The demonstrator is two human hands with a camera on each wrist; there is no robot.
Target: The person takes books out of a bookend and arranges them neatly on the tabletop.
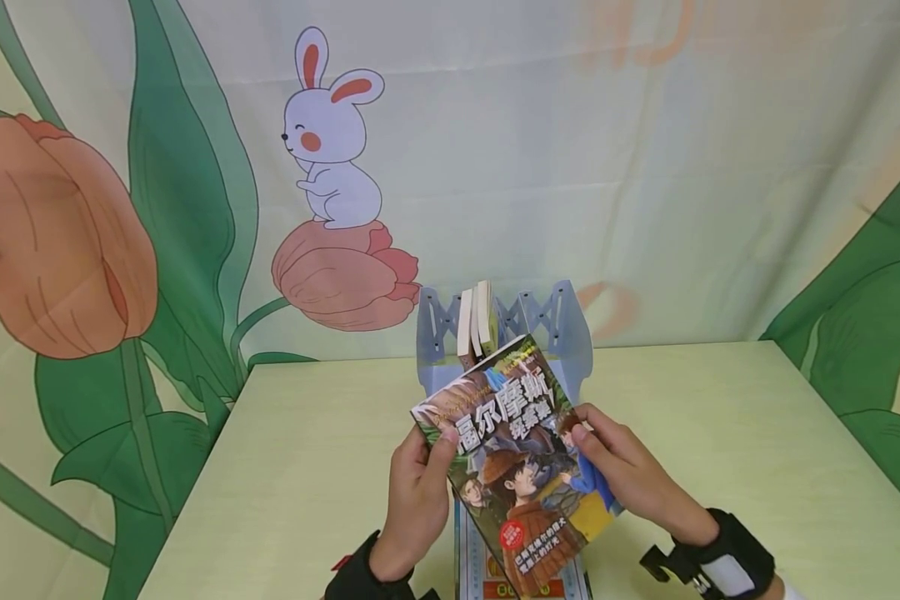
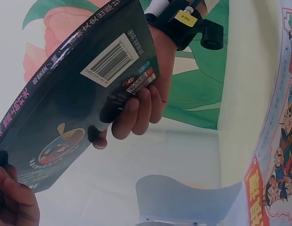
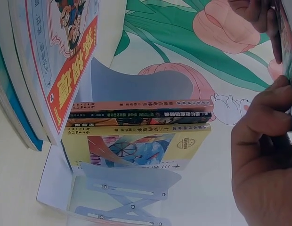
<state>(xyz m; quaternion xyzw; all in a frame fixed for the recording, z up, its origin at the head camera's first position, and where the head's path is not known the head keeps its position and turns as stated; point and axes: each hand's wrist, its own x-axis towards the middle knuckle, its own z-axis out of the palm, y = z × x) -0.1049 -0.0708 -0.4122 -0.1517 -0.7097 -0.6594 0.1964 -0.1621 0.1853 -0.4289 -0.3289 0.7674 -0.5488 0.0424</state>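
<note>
Both hands hold a paperback book (image 1: 528, 475) with a colourful illustrated cover, tilted in front of the person. My left hand (image 1: 420, 504) grips its left edge, thumb on the front cover. At the right edge my right hand (image 1: 637, 475) pinches it, also with the thumb in front. The left wrist view shows the dark back cover (image 2: 70, 101) with a white barcode label (image 2: 110, 60). Below the held book lies a stack of larger books (image 1: 471, 554), mostly hidden in the head view; the right wrist view shows its top cover (image 3: 73, 70).
Behind the held book, a blue expandable bookstand (image 1: 573, 333) stands at the table's back edge. Several thin books (image 3: 136, 141) stand upright in it, towards its left side. The pale table (image 1: 285, 483) meets a printed curtain (image 1: 510, 167) with tulips and a rabbit.
</note>
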